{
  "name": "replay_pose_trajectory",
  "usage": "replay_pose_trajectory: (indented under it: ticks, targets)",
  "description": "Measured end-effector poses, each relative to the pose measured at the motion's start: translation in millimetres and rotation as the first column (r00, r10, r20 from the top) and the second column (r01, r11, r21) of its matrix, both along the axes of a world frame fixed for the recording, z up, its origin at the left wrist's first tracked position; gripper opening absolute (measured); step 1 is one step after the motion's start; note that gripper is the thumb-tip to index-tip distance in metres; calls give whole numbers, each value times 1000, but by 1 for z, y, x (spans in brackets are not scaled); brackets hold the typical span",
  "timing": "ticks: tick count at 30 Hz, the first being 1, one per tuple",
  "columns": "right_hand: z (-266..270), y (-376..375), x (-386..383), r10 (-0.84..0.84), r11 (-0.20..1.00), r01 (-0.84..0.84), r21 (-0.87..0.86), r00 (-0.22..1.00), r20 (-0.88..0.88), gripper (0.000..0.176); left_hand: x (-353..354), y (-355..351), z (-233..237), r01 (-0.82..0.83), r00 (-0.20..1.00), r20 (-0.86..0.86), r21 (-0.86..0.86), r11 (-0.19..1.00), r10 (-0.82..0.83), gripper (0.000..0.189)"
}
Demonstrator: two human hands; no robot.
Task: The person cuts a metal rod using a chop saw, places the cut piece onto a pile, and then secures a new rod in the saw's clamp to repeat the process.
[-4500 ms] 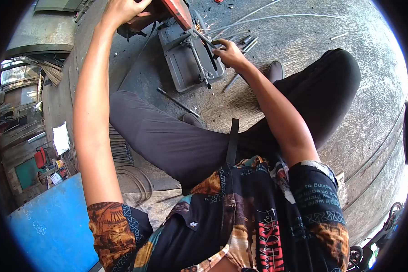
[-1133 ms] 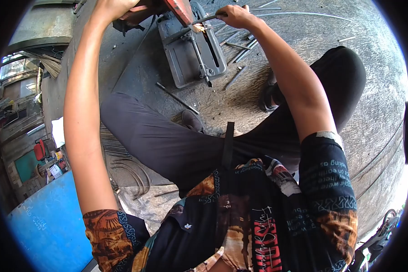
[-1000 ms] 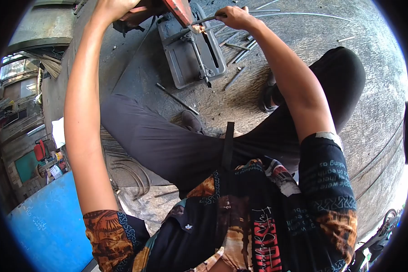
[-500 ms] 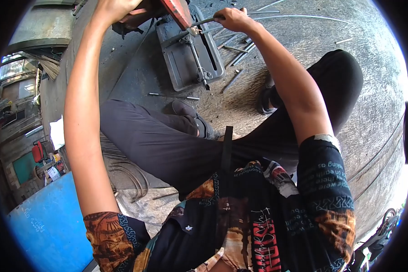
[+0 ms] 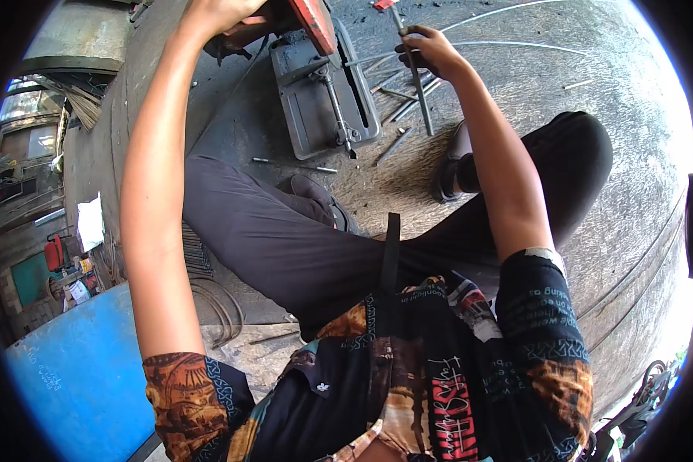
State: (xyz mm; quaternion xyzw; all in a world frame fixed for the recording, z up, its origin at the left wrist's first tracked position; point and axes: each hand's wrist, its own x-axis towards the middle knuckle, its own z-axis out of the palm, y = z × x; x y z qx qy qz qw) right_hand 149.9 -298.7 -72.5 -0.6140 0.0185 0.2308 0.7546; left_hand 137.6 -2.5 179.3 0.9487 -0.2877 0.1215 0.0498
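At the top edge, my left hand (image 5: 225, 11) closes on the upper part of a cut-off saw with a red guard (image 5: 313, 25); the frame cuts off some of its fingers. Below the guard lies the saw's grey base (image 5: 304, 115), with a screw clamp (image 5: 336, 104) on it. To the right of the saw, my right hand (image 5: 430, 52) is closed around a grey metal rod (image 5: 424, 104). This rod slants downward, and a small red piece (image 5: 383, 5) shows at its upper end. A long thin bar (image 5: 516, 43) reaches from the clamp to the right.
Several short cut rods (image 5: 408, 96) lie on the floor behind my right hand. Another rod (image 5: 294, 165) rests in front of the saw base. My shoes (image 5: 450, 165) are near the saw. A blue surface (image 5: 85, 362) and curved metal rods (image 5: 223, 308) are at the left.
My right hand has moved right and down, away from the clamp. The rod in it has swung from nearly level to steep. My left hand stays at the saw, whose guard has shifted slightly right.
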Motion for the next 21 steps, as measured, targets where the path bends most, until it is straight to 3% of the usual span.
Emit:
replay_pose_trajectory:
  ticks: [3,5,7,9,10,11,12,13,14,15,16,17,18,21]
  targets:
    - [-20,-21,12,-58,895,165,415,964,-258,36,0,2,-1,-3,1000,5,-15,1000,3,39]
    - [-21,-32,5,-15,834,159,529,964,-265,43,0,2,0,0,1000,19,-14,1000,0,39]
    - [-14,-26,-3,-98,863,255,436,931,-352,44,0,1,0,-32,999,8,-28,999,32,39]
    - [-13,-21,-9,-66,997,70,25,989,-132,37,0,3,0,-59,998,14,-30,998,59,40]
    - [-20,-15,-10,-47,999,44,-25,992,-119,36,1,4,0,-91,996,-8,-65,994,91,43]
    - [-27,-9,-9,-32,936,33,-350,999,10,35,2,5,-2,-124,992,-33,-98,987,121,47]
    - [-33,-4,-9,18,871,38,-489,994,109,31,6,6,-7,-122,992,-30,-98,988,120,47]
    - [-42,0,-11,81,786,59,-616,977,196,29,11,7,-15,-281,959,-99,-397,874,264,52]
    - [-52,3,-14,41,828,81,-555,978,203,28,15,9,-21,-413,905,-209,-639,648,370,57]
    - [-61,7,-19,38,829,84,-553,978,206,28,15,9,-19,-410,906,-207,-640,650,368,57]
    - [-68,12,-25,-103,950,120,-288,992,71,27,16,10,-17,-645,763,-600,-690,328,240,61]
    - [-74,14,-28,-195,981,195,-5,976,-100,26,16,12,-16,-846,531,-846,-532,17,-39,65]
    - [-70,11,-31,-105,990,97,-98,991,-80,28,17,16,-15,-893,447,-880,-448,-35,-160,67]
    - [-54,17,-47,-182,983,181,-20,967,-177,27,14,20,-15,-880,465,-872,-475,31,-153,68]
